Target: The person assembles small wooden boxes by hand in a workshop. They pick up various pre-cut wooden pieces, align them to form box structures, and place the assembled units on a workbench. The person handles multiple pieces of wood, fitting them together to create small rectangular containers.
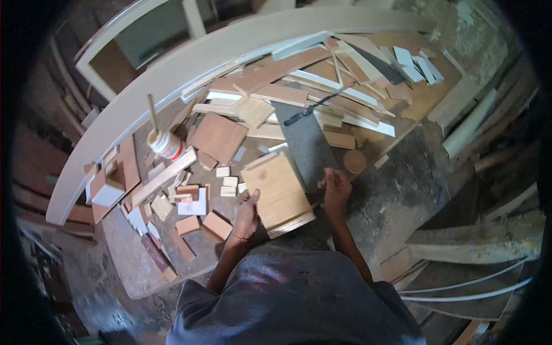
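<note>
My left hand (247, 214) grips a light wooden box-like piece (280, 187) by its left side, thumb on the top face. A layered wooden edge shows along the piece's near side. My right hand (336, 188) is to the right of it, fingers curled together in a pinch. What those fingers hold, if anything, is too small to make out. Just beside them lies a dark grey sheet (307, 144), partly covered by the wooden piece. A thin black strip (302, 117) crosses the grey sheet's far part.
Wood strips and offcuts (276, 75) cover the table's far side. A white tub (165, 144) with a stick in it stands at left, near small wooden blocks (229, 187). Wooden corner pieces (217, 226) lie nearer me, and a round wooden disc (355, 161) lies at right.
</note>
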{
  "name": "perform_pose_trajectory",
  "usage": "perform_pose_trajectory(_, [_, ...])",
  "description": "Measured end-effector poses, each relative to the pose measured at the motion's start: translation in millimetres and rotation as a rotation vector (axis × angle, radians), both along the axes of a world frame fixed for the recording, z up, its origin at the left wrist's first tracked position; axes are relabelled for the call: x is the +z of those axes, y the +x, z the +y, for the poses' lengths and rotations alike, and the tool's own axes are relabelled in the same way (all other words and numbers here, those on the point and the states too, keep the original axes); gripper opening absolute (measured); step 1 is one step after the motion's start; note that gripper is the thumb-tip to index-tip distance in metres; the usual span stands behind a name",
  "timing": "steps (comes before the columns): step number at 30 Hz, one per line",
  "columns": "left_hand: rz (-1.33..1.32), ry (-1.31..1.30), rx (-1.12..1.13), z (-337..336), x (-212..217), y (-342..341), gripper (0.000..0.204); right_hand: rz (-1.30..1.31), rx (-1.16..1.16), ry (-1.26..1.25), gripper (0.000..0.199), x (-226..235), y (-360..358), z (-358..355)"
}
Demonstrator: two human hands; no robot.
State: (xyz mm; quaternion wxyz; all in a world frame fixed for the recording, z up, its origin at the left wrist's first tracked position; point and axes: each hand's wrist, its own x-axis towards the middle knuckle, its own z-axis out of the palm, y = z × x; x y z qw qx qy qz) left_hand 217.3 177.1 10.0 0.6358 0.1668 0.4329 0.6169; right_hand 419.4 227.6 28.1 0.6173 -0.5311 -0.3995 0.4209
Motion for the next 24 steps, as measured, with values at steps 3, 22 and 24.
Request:
perform_pose_trajectory(3, [0.010, 0.010, 0.060, 15, -6, -7, 0.013, 0.007, -0.026, -0.017, 0.015, -14, 1, 19])
perform_pose_trajectory(22, [0.094, 0.035, 0.406, 127, -12, 178, 0.019, -0.173, 0.381, 0.200, 0.014, -3, 157, 223])
perform_pose_trajectory(24, [0.086, 0.026, 0.444, 143, 3, 199, 0.018, -0.392, 0.333, 0.203, 0.015, 9, 173, 267])
